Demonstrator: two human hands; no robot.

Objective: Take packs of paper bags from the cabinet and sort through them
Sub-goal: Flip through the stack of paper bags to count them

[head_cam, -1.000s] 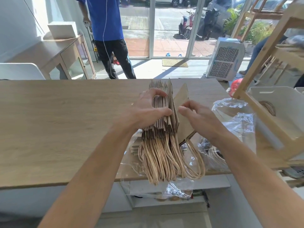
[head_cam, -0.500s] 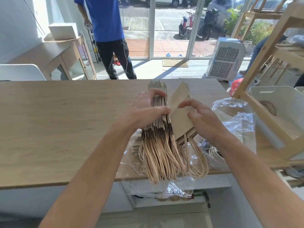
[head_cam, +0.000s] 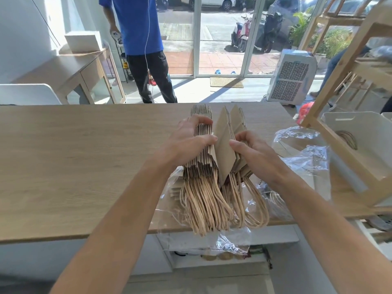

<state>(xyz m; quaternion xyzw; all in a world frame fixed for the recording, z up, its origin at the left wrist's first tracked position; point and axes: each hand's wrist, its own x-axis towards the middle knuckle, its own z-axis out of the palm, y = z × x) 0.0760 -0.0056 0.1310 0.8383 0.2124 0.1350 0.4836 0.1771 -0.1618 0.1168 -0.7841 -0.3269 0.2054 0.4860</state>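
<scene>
A thick stack of folded brown paper bags [head_cam: 200,158] with twisted paper handles stands on edge on the wooden table [head_cam: 84,158], handles hanging over the near edge. My left hand [head_cam: 188,141] grips the main stack from the left. My right hand [head_cam: 252,151] holds a few bags [head_cam: 224,145] peeled off to the right, thumb on the front one. Clear plastic wrap [head_cam: 301,162] lies under and to the right of the bags, and another pack shows inside it.
A wooden shelf frame [head_cam: 339,81] with a white bin [head_cam: 364,136] stands close on the right. A person in a blue shirt [head_cam: 137,24] stands beyond the table's far edge. A white chair [head_cam: 27,94] is far left.
My right hand has pulled more bags off the main stack toward the right, widening the gap. My left hand keeps its hold on the stack.
</scene>
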